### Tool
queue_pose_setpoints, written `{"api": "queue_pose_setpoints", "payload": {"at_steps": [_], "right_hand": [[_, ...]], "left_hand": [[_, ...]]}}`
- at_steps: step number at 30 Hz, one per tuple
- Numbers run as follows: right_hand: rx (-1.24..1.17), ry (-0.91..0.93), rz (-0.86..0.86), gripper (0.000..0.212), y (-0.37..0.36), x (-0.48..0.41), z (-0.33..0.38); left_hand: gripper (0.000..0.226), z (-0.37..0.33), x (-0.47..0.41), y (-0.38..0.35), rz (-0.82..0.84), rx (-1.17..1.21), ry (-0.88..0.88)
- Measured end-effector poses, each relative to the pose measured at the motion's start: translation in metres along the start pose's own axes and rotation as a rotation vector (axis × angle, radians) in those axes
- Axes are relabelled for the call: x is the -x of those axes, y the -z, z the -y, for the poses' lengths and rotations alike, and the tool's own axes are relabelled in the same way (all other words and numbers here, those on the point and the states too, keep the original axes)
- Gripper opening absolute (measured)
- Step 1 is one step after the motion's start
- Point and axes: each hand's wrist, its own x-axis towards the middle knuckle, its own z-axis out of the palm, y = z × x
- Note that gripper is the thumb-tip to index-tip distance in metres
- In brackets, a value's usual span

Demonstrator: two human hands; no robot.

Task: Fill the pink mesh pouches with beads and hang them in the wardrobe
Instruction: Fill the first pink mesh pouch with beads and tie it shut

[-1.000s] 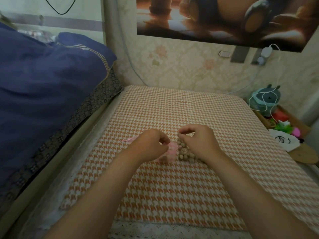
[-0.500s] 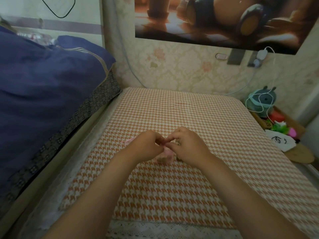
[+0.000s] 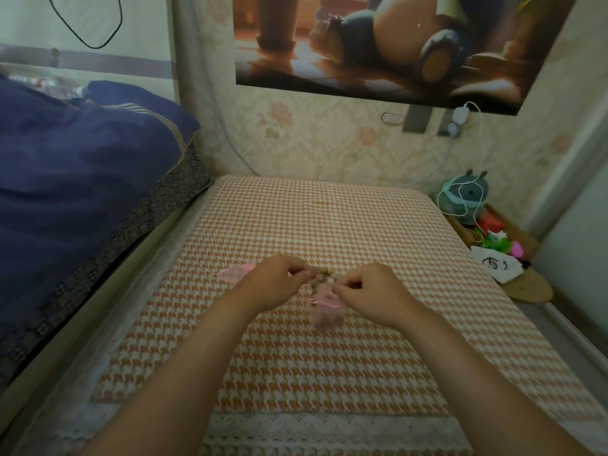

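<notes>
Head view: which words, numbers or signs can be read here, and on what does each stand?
No text is legible.
Small red mark on the houndstooth mat: too small to read.
Black strokes on the white cloth: perhaps a drawing, not clear letters.
Wall poster: picture only, no words visible.

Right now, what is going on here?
A person works over a houndstooth cloth. The right hand pinches the top of a pink mesh pouch that looks partly filled. The left hand, fingers curled, is at the pile of beads; what it holds is unclear. A second pouch lies flat to its left.
</notes>
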Motion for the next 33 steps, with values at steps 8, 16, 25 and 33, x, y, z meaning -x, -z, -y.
{"api": "queue_pose_setpoints", "payload": {"at_steps": [8,16,25,33], "right_hand": [[-0.023,0.02,-0.045,0.043,0.01,0.009,-0.025],[0.002,-0.011,-0.02,0.038,0.008,0.006,-0.033],[-0.023,-0.043,0.006,0.021,0.012,0.002,-0.026],[-0.027,-0.067,0.051,0.021,0.02,0.006,-0.023]], "left_hand": [[0.022,0.006,-0.015,-0.039,0.021,-0.246,-0.028],[0.018,0.023,-0.025,-0.055,0.011,-0.229,-0.061],[0.005,-0.024,-0.021,-0.036,-0.193,0.094,-0.059],[0.016,-0.047,-0.012,-0.045,0.058,-0.015,-0.05]]}}
